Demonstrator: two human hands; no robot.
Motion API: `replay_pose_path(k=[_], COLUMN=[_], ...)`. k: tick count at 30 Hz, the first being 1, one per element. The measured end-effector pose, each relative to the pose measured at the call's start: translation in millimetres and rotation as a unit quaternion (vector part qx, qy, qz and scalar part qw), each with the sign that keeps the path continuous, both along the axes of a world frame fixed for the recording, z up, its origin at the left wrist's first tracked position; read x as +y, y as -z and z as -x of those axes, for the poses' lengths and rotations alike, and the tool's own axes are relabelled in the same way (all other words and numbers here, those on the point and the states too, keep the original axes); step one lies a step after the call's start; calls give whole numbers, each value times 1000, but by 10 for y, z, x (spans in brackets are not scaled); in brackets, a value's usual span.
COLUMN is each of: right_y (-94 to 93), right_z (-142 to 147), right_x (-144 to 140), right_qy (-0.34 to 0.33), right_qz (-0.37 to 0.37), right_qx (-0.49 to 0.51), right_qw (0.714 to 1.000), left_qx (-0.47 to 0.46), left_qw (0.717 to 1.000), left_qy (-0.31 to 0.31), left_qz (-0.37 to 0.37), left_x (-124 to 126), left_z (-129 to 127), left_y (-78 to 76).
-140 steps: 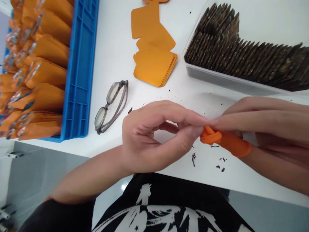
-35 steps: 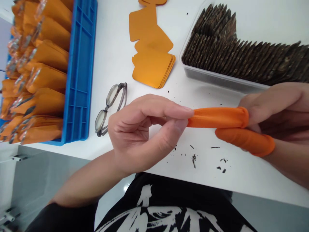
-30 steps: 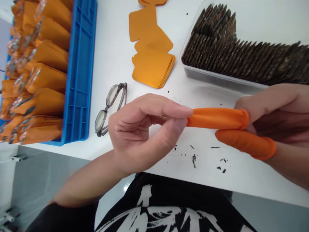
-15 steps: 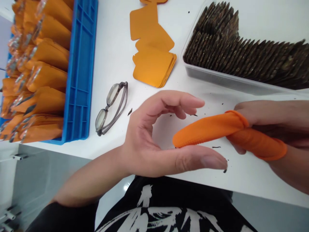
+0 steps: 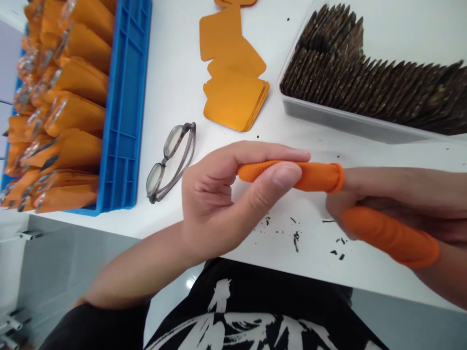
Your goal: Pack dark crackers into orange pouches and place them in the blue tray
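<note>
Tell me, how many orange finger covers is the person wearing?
2. One finger cover is on a right-hand finger, pinched by the left hand. The other cover is on the right thumb. More may be hidden.

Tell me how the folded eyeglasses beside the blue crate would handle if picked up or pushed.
The eyeglasses look like a thin plastic frame, so probably light and stiff. Lying flat with the arms folded on the smooth white table, they would likely slide rather than roll. The lenses seem scratchable, so gripping the frame is probably safer.
</note>
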State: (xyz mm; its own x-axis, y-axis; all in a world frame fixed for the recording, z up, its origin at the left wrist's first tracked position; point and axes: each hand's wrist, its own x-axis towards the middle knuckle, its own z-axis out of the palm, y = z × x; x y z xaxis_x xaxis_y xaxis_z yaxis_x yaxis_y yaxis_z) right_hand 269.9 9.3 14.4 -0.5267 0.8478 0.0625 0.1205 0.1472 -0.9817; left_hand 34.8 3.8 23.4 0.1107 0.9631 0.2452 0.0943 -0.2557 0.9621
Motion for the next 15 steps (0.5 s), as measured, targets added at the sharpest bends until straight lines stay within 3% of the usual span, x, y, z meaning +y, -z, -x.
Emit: replay_pose_path(k=[8, 12, 15], right_y=[-9, 4, 22], right_z=[-46, -15, -42], right_x=[-46, -40, -71], right_qy=[-82, -95, -85], right_qz=[-27, -39, -50], right_qx=[-19, -33, -44], right_qw=[996, 994, 994], left_qx=[-156, -172, -179], left_qw=[981, 963, 961], left_qy=[69, 115, 114], left_qz=[93, 171, 180], left_x=[-21, -23, -5], left_z=[-99, -89, -71], left_y=[-6, -24, -42])
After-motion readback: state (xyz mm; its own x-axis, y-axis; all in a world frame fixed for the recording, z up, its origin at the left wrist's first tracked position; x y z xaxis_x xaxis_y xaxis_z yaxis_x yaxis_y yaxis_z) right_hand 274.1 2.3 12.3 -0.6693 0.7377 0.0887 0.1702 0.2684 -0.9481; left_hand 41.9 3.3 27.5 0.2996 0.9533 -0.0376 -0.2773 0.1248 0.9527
